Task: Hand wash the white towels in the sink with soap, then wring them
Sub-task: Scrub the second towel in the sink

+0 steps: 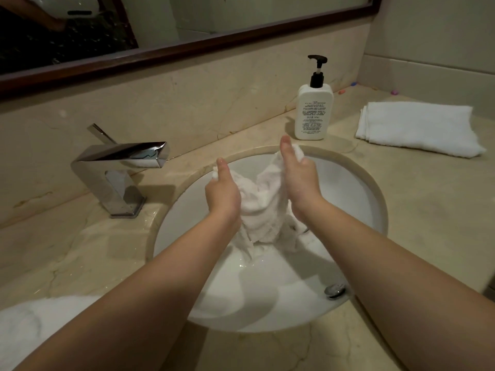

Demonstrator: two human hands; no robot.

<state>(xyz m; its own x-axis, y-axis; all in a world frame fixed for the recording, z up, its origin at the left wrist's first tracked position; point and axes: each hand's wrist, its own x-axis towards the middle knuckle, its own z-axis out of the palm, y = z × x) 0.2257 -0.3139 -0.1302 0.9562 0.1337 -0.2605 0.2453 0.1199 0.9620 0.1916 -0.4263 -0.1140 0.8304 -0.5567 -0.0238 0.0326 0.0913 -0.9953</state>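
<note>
The wet white towel (261, 207) hangs bunched over the sink basin (356, 188), its lower folds trailing down to the basin floor, where a little water lies. I hold it in both hands: my left hand (222, 194) pinches one upper corner between thumb and curled fingers, and my right hand (301, 180) grips the opposite upper edge, thumb up, fingers wrapped into the cloth. The towel sags in a shallow V between the two grips, so most of its bulk lies below and between my wrists. Judged from this, the step in hand is the scrub: I should bring the two gripped sections together and rub cloth against cloth, working along the edge in stages, and keep the mass low over the basin so drips stay inside. Whether soap is already in the fabric I cannot tell. The drain stopper (334, 290) sits near the front rim. The pump soap bottle (314, 111) stands on the counter behind the basin, the faucet (120, 167) to the left, a folded white towel (417, 128) to the right, and another towel (48, 322) at the near left.
</note>
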